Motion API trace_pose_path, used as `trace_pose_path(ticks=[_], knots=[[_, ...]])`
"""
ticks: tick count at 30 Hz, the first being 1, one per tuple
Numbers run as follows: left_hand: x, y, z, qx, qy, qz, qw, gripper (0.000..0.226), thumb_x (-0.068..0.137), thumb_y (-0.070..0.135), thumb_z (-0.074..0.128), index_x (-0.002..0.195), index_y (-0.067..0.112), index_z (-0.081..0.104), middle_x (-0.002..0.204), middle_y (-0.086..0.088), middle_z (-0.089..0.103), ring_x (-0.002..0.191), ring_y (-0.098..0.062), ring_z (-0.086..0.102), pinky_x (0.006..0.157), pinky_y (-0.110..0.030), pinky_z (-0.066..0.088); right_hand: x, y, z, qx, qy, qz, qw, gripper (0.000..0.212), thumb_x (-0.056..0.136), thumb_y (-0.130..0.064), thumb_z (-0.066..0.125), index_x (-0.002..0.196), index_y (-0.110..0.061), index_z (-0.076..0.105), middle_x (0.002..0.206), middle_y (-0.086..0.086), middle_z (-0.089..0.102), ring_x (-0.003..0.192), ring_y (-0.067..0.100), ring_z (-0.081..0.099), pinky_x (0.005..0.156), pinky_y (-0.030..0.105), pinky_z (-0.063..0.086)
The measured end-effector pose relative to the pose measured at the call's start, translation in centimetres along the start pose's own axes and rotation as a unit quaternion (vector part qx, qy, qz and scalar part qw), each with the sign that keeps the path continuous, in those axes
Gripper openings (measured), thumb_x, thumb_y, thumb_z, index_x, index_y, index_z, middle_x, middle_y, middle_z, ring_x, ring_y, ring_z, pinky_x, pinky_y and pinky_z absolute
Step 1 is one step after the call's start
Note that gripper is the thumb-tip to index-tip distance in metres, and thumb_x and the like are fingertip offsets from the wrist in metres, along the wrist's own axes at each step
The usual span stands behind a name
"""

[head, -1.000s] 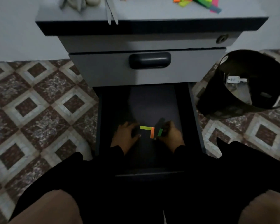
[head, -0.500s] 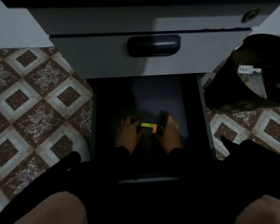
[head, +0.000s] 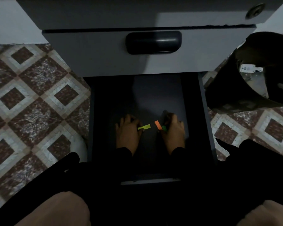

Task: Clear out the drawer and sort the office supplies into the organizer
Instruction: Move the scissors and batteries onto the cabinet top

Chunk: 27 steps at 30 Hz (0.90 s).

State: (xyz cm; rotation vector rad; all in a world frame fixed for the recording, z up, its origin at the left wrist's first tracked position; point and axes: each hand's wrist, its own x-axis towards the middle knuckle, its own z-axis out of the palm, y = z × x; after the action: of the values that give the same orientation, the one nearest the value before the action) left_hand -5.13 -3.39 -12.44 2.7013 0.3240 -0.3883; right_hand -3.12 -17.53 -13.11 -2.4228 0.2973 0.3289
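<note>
Down inside the open bottom drawer [head: 206, 115], the left hand [head: 128, 132] pinches a yellow sticky tab [head: 145, 127], while the right hand [head: 174, 131] pinches orange [head: 157, 124] and green tabs [head: 164, 127], knuckles up.

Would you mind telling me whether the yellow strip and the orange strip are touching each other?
No, the yellow strip at the left hand lies apart from the orange strip at the right hand, with dark drawer floor between them.
</note>
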Motion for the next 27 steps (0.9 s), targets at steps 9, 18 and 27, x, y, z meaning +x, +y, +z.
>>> trace_pose_path(ticks=[9,18,27], knots=[[0.3,0.5,-0.6,-0.036,-0.015,-0.037,0.999,0.008,0.088,0.029,0.060,0.094,0.023,0.059,0.104,0.001,0.063,0.104,-0.020,0.055,0.094,-0.035,0.032,1.1,-0.3,0.1,-0.100,-0.048,0.016,0.994,0.035,0.083,-0.008,0.061,0.116,-0.011,0.053,0.120,0.009,0.054,0.115,0.025,0.043,0.092,0.026,0.033],[0.5,0.1,-0.3,-0.139,-0.026,-0.069,0.988,0.005,0.082,0.022,0.069,0.086,0.021,0.066,0.092,-0.001,0.071,0.096,-0.021,0.062,0.096,-0.038,0.042,1.3,-0.6,-0.1,-0.076,-0.066,0.012,0.995,0.026,0.090,-0.011,0.055,0.114,-0.003,0.058,0.121,0.014,0.053,0.106,0.028,0.054,0.091,0.030,0.041],[0.5,-0.6,-0.1,-0.193,-0.021,-0.080,0.978,0.008,0.077,0.015,0.074,0.077,0.016,0.066,0.085,-0.004,0.071,0.084,-0.021,0.064,0.077,-0.028,0.048,0.5,-0.8,1.0,-0.064,-0.036,0.012,0.997,0.032,0.094,-0.005,0.040,0.125,-0.008,0.045,0.116,0.015,0.057,0.107,0.031,0.056,0.084,0.033,0.043]])
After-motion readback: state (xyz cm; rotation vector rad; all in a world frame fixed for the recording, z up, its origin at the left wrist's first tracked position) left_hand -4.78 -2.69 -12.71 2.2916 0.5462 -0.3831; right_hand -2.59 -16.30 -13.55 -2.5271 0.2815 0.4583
